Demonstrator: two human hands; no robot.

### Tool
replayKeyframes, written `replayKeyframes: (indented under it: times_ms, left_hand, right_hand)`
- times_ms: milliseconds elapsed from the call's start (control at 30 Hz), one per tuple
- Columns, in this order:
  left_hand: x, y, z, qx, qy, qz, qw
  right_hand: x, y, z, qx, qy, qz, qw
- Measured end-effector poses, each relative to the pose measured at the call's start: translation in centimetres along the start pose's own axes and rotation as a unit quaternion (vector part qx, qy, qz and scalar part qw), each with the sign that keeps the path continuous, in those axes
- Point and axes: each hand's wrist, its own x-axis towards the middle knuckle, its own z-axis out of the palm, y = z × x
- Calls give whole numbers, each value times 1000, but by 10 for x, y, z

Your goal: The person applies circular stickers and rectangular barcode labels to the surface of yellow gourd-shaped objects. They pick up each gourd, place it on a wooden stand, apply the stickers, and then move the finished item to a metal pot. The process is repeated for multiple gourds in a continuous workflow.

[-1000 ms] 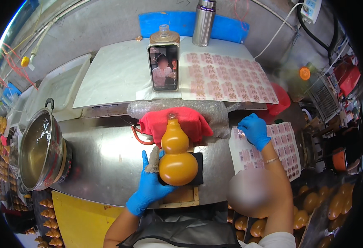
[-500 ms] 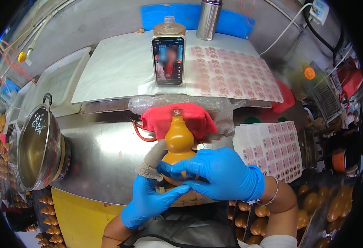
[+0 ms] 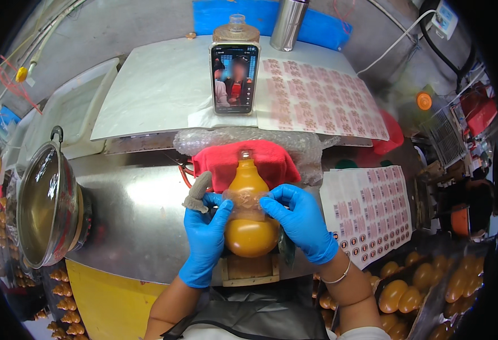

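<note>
A yellow-brown gourd-shaped bottle (image 3: 252,238) with a clear neck lies in front of me, its neck end on a folded red cloth (image 3: 217,163). Across its waist is a thin see-through decal film (image 3: 245,203) with a faint pattern. My left hand (image 3: 204,233), in a blue glove, pinches the film's left edge; a grey knitted cover (image 3: 197,191) sits on one of its fingers. At the opposite edge, my gloved right hand (image 3: 304,222) grips the film between thumb and fingers. Under the bottle's round end is a wooden stand (image 3: 250,271).
A metal pan of liquid (image 3: 43,204) stands left. Printed decal sheets (image 3: 368,211) lie right, more on the white board (image 3: 158,85) behind. A phone (image 3: 234,79) leans on a glass bottle; a steel flask (image 3: 288,25) is beyond. Several brown gourd bottles (image 3: 399,294) fill racks lower right.
My hands have drawn apart from their overlap on the bottle's lower bulb. They now stretch the film across its waist, one at each side, and the lower bulb is uncovered.
</note>
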Motion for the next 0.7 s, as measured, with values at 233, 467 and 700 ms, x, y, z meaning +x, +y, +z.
replayKeyframes:
  times_ms: [233, 467, 700]
  left_hand:
    - [-37, 50, -6, 66, 10, 15, 998]
    - [-46, 3, -29, 219, -43, 93, 970]
    - [-30, 10, -32, -26, -157, -275, 948]
  right_hand:
    - [-43, -24, 0, 50, 1, 66, 997]
    - [-59, 26, 11, -35, 105, -6, 994]
    - [-51, 51, 3, -44, 41, -51, 997]
